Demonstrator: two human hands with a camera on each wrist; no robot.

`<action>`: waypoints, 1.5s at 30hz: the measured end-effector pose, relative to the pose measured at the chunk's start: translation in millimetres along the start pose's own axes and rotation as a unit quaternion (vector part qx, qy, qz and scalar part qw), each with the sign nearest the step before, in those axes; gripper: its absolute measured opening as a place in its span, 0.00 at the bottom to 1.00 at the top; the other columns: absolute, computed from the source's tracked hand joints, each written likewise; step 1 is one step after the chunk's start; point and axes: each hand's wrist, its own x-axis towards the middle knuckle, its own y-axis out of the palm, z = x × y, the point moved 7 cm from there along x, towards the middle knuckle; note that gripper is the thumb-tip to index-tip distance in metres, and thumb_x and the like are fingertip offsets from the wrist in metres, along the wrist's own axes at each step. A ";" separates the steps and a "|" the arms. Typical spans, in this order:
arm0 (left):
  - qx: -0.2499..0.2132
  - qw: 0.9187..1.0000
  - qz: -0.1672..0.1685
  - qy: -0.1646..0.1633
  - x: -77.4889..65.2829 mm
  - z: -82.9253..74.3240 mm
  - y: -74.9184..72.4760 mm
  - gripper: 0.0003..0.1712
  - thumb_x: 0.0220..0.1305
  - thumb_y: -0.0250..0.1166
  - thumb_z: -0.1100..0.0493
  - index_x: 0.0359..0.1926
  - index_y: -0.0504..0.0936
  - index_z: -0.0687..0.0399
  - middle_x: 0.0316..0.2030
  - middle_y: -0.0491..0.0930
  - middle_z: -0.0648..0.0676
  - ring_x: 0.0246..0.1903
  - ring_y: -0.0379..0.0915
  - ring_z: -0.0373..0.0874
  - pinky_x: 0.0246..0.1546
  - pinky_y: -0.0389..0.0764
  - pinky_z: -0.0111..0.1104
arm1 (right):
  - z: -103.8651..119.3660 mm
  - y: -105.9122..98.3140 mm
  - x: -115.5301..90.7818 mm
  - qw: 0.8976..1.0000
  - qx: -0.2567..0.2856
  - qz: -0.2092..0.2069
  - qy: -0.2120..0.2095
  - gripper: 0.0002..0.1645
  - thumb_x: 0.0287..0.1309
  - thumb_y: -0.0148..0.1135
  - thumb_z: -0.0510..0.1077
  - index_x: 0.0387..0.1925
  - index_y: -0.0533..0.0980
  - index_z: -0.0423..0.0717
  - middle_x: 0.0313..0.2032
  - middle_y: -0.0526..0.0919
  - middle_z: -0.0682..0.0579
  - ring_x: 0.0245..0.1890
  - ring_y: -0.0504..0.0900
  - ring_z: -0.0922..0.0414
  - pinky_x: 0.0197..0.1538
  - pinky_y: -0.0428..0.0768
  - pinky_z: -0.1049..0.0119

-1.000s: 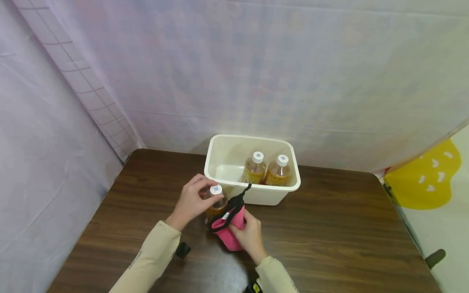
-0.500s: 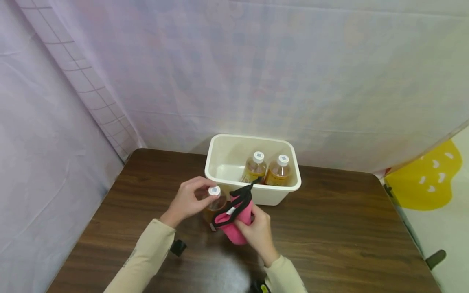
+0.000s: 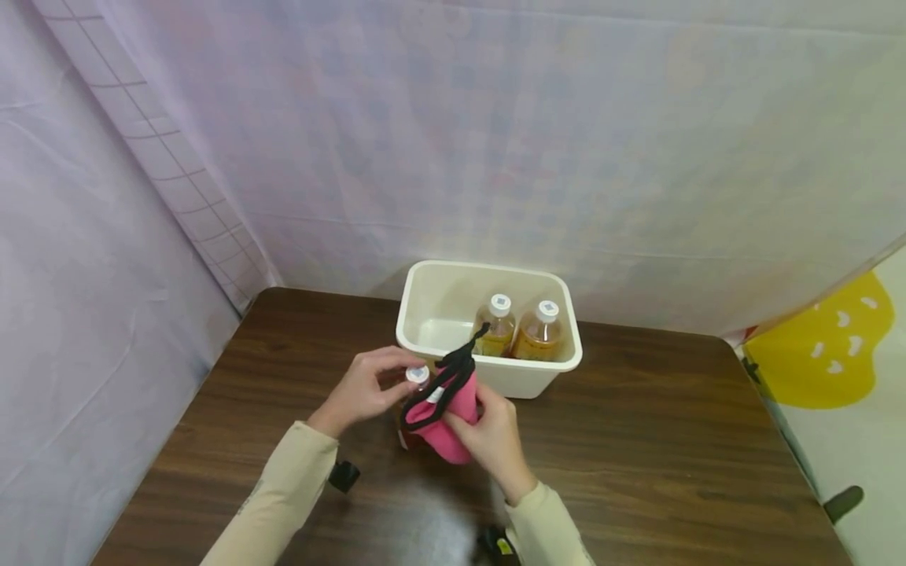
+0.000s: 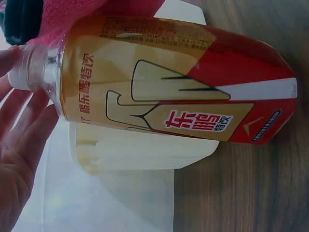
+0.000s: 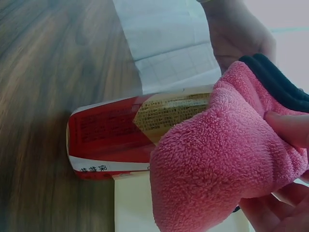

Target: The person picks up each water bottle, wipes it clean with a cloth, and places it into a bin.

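My left hand [image 3: 361,397] pinches the white cap of a drink bottle [image 4: 169,92] with a gold and red label. The bottle stands upright on the table just in front of the bin. In my right hand [image 3: 499,440] is a pink terry cloth [image 3: 456,424] with black trim and a black loop, gripped between thumb and fingers. It lies against or just beside the bottle's side; the head view does not show whether they touch. The cloth hides most of the bottle there. In the right wrist view the cloth [image 5: 207,154] covers the bottle's upper part.
A cream plastic bin [image 3: 517,383] stands behind the hands, near the curtain [image 3: 495,157]. Inside its right half are two similar bottles with white caps, one [image 3: 493,334] left of the other [image 3: 538,338]. The dark wooden table [image 3: 672,440] extends to both sides.
The cloth went right and slightly up with my right hand, then back left to cover more of the bottle. My left hand stays at the cap, having shifted only slightly.
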 end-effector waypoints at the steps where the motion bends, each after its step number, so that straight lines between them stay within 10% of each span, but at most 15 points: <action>1: 0.001 1.000 0.000 0.003 0.0 -0.5 0.1 0.14 0.44 0.66 0.77 0.37 0.79 0.74 0.33 0.80 0.65 0.33 0.77 0.55 0.35 0.81 0.39 | 0.6 1.2 0.3 1.000 0.000 0.002 -0.001 0.17 0.30 0.74 0.36 0.29 0.78 0.43 0.23 0.82 0.51 0.22 0.77 0.61 0.26 0.75 0.69; 14: 0.005 1.000 -0.021 0.018 -1.9 -1.0 -2.4 0.14 0.42 0.67 0.76 0.35 0.80 0.73 0.31 0.80 0.64 0.31 0.76 0.53 0.35 0.79 0.38 | 0.5 8.8 1.6 1.000 -0.010 0.008 0.001 0.15 0.31 0.73 0.38 0.28 0.78 0.43 0.23 0.82 0.52 0.21 0.76 0.62 0.25 0.74 0.70; 33: -0.075 0.989 -0.027 -0.121 -5.6 17.1 2.7 0.12 0.46 0.66 0.75 0.36 0.79 0.73 0.32 0.79 0.65 0.34 0.77 0.50 0.36 0.80 0.37 | -37.9 35.5 -27.0 0.998 -0.031 0.023 0.048 0.18 0.30 0.71 0.35 0.30 0.76 0.43 0.22 0.82 0.49 0.23 0.79 0.57 0.26 0.77 0.66; 45: -0.085 0.986 -0.025 -0.142 -6.0 19.3 4.2 0.12 0.46 0.66 0.75 0.36 0.79 0.73 0.33 0.79 0.65 0.35 0.77 0.51 0.37 0.80 0.35 | -66.9 50.4 -45.6 0.995 -0.055 0.044 0.069 0.16 0.30 0.72 0.38 0.26 0.75 0.43 0.21 0.81 0.49 0.22 0.79 0.55 0.26 0.77 0.64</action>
